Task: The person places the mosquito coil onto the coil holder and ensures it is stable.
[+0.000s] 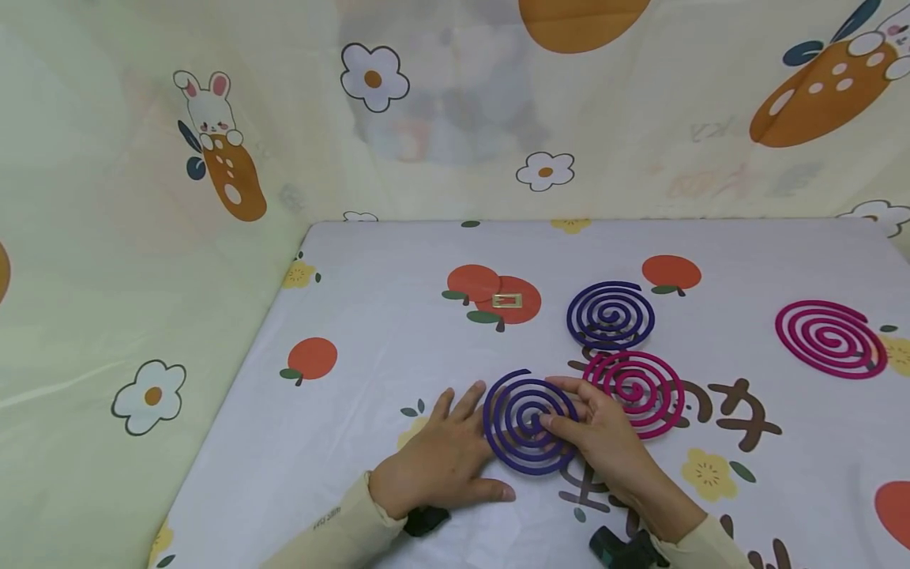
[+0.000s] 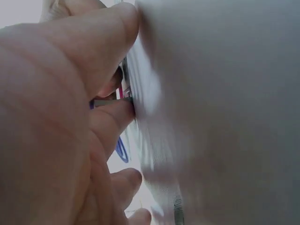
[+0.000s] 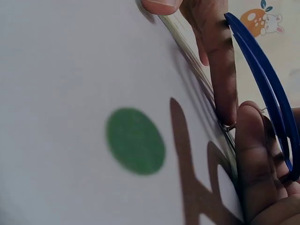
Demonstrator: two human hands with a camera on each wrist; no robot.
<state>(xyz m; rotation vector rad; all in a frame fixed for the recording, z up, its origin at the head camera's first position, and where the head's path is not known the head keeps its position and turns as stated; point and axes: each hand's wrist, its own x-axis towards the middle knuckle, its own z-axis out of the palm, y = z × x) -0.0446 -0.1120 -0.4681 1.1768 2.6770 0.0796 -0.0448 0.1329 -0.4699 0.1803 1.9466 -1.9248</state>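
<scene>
My right hand (image 1: 604,423) pinches a dark blue mosquito coil (image 1: 508,454) between thumb and fingers, near its centre and right side. In the right wrist view, the blue coil (image 3: 265,70) stands tilted, raised off the cloth. My left hand (image 1: 448,454) lies palm down on the table, fingers spread, partly behind the coil. One left finger (image 3: 224,84) presses down near a small, dark metal-looking piece (image 3: 228,127); its shape is mostly hidden. In the left wrist view, a thin grey piece (image 2: 105,102) shows by the fingertips.
Just right of my hands lies a pink coil (image 1: 664,379), with another blue coil (image 1: 610,345) behind it. A second pink coil (image 1: 832,340) lies far right. A small gold metal coil stand (image 1: 507,300) sits farther back. Patterned cloth covers the table (image 1: 370,316) and walls.
</scene>
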